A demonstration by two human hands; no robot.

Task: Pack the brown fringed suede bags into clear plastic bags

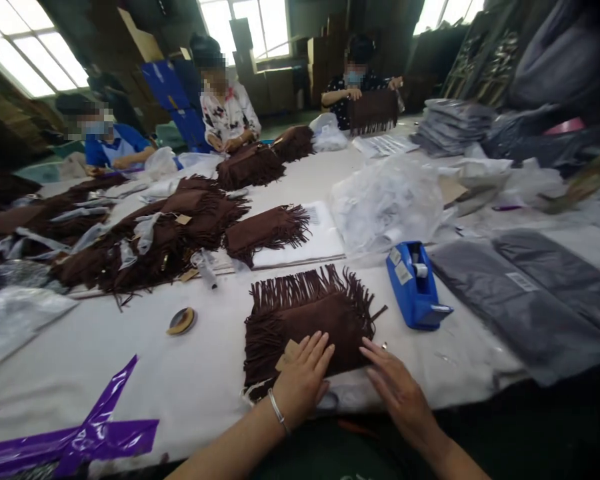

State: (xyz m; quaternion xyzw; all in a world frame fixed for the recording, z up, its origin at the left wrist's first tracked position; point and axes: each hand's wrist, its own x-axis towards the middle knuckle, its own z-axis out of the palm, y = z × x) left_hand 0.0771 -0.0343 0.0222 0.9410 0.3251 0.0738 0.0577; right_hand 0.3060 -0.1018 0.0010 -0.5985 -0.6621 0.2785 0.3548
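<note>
In front of me a brown fringed bag (325,320) lies flat on the white-covered table (205,373), its fringe spread along the far and left sides. My left hand (303,373) rests open on it, fingers stretched over the surface beside a tan paper tag (287,355). At the bag's near right edge my right hand (397,383) is open, its fingertips at the brown material. Neither hand grips anything. The near edge of the bag is partly hidden by my hands.
A blue tape dispenser (416,283) stands right of the bag. Grey packed items (520,280) lie farther right. Clear plastic bags (387,200) are heaped behind. More brown fringed pieces (180,220) are piled left, near a tape roll (182,321) and purple tape (95,427). Several co-workers sit opposite.
</note>
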